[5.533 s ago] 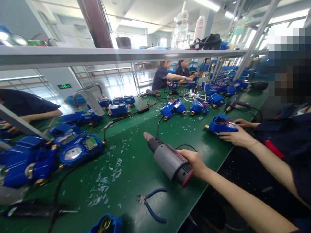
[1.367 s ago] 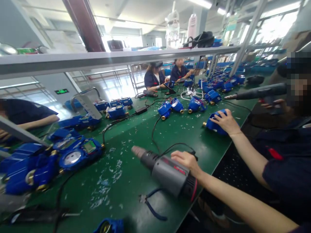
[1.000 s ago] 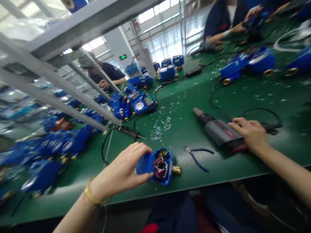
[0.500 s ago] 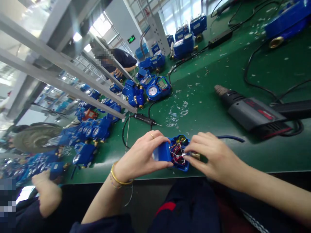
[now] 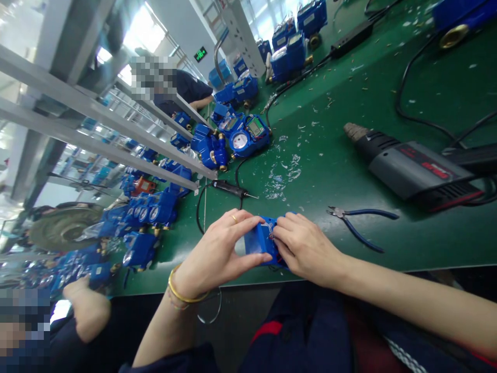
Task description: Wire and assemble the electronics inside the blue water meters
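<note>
**Operator:** Where's the piece I'm working on?

**Coach:** The blue meter housing (image 5: 261, 244) sits between your hands at the near edge of the counter (image 5: 322, 98), a little right of centre. The dial meter (image 5: 248, 135) lies farther left, well apart from it, and the heat gun (image 5: 411, 168) and blue-handled cutters (image 5: 351, 224) lie off to your right.

**Operator:** How are my fingers?

**Coach:** Your left hand (image 5: 219, 254) wraps the left end, fingers curled over the top and thumb along the near side. Your right hand (image 5: 306, 248) presses its fingers together over the right end, so the two hands pinch the housing between them. I can't tell whether any fingertip is on a wire.

**Operator:** How will it handle?

**Coach:** The shell looks stiff and smooth, so it may slip, and it's probably heavier than it looks if it has brass ends like the other meters. Take hold of the hard shell. The thin red wires (image 5: 271, 234) look fragile, so keep your grip off them.
</note>
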Action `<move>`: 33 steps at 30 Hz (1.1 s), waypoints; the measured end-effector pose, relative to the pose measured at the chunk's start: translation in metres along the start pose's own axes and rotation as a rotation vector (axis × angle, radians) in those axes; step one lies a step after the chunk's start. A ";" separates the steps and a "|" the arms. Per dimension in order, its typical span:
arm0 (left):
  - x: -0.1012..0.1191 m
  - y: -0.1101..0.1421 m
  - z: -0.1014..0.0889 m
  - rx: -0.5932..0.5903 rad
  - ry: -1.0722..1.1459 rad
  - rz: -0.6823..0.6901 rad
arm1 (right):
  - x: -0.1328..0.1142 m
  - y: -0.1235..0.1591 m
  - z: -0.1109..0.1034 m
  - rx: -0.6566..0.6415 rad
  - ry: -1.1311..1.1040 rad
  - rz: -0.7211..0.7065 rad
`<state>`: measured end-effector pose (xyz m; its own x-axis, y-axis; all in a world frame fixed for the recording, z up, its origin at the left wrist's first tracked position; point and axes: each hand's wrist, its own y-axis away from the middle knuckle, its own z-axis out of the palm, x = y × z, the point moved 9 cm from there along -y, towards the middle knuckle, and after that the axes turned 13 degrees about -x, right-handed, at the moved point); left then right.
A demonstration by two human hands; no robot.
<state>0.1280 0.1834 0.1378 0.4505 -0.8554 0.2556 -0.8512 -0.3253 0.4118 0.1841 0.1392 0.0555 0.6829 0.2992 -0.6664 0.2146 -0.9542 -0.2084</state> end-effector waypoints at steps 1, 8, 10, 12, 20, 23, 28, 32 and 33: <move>0.000 0.000 0.000 0.000 -0.002 -0.003 | 0.000 0.001 0.001 0.016 -0.007 -0.004; 0.000 -0.003 -0.003 -0.003 -0.010 -0.037 | 0.003 0.007 0.004 -0.037 -0.034 0.030; 0.000 -0.003 -0.002 -0.004 -0.013 -0.042 | 0.007 0.005 0.004 -0.126 -0.094 0.046; 0.000 -0.002 -0.002 -0.001 -0.012 -0.038 | 0.011 0.001 0.004 -0.214 -0.143 0.080; 0.000 0.000 -0.003 0.040 -0.005 -0.004 | 0.013 -0.010 0.005 -0.259 -0.177 0.142; 0.001 0.001 -0.003 0.047 -0.005 0.007 | 0.013 -0.011 0.003 -0.190 -0.180 0.186; 0.003 -0.001 -0.001 0.016 -0.007 0.008 | 0.006 -0.012 -0.003 -0.110 -0.090 0.101; 0.002 -0.003 -0.002 0.001 0.005 0.000 | 0.002 -0.007 -0.005 -0.036 0.026 0.026; 0.001 -0.003 -0.003 -0.001 0.010 0.001 | 0.003 -0.006 -0.005 0.002 0.050 0.035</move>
<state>0.1319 0.1846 0.1396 0.4527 -0.8515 0.2646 -0.8512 -0.3243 0.4125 0.1882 0.1453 0.0586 0.7242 0.2649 -0.6367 0.1886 -0.9641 -0.1867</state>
